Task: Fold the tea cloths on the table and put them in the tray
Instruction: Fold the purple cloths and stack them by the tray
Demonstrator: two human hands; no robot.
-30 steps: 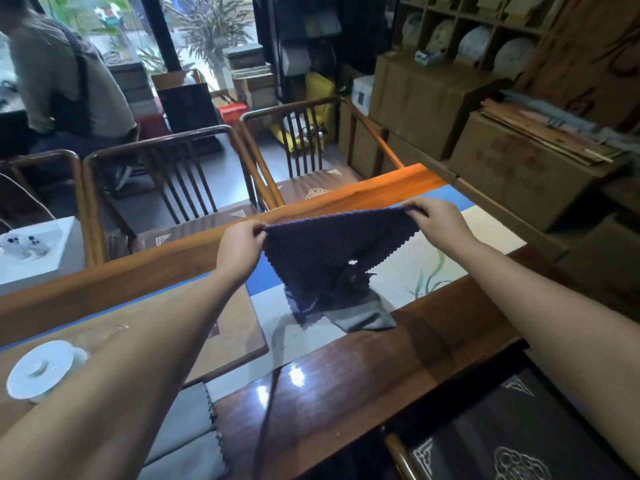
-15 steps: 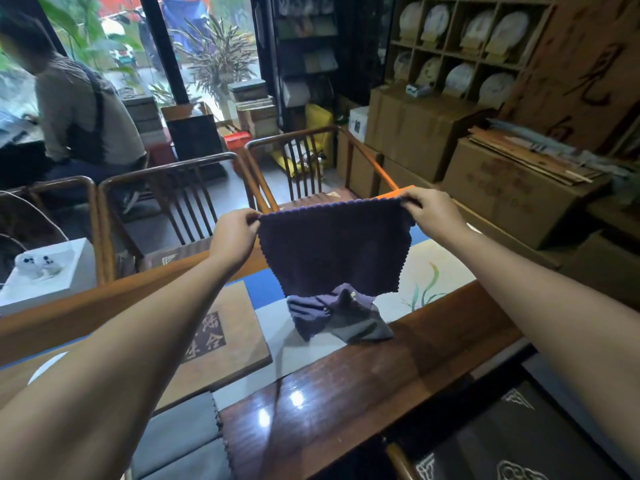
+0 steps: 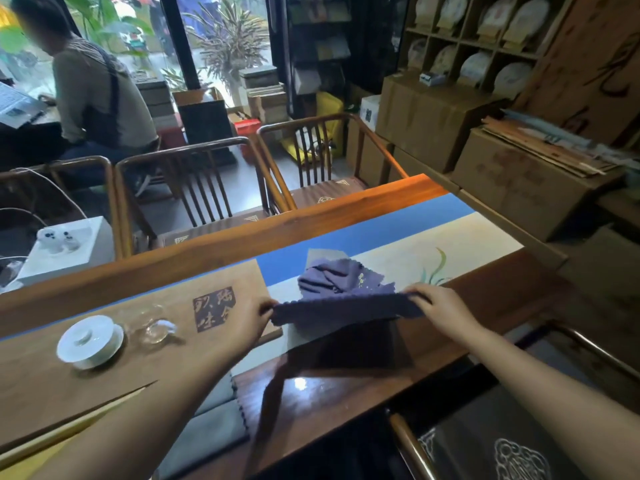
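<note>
I hold a dark purple tea cloth (image 3: 346, 308) stretched flat and low over the table's near side. My left hand (image 3: 258, 315) pinches its left corner and my right hand (image 3: 440, 306) pinches its right corner. Just behind it, a crumpled pile of purple and grey tea cloths (image 3: 332, 277) lies on the painted table runner (image 3: 433, 247). Grey folded cloths (image 3: 214, 414) lie at the near edge under my left forearm. The wooden tea tray (image 3: 138, 306) with a dark stamp sits to the left of the held cloth.
A white lidded cup (image 3: 90, 339) and a small glass cup (image 3: 157, 329) stand on the tray. Wooden chairs (image 3: 194, 188) line the table's far side. Cardboard boxes (image 3: 519, 181) stack at the right. A person (image 3: 97, 91) sits at the far left.
The cloth hung upright in front of me at chest height; both hands have brought it down and toward me, so it now lies nearly level just above the table.
</note>
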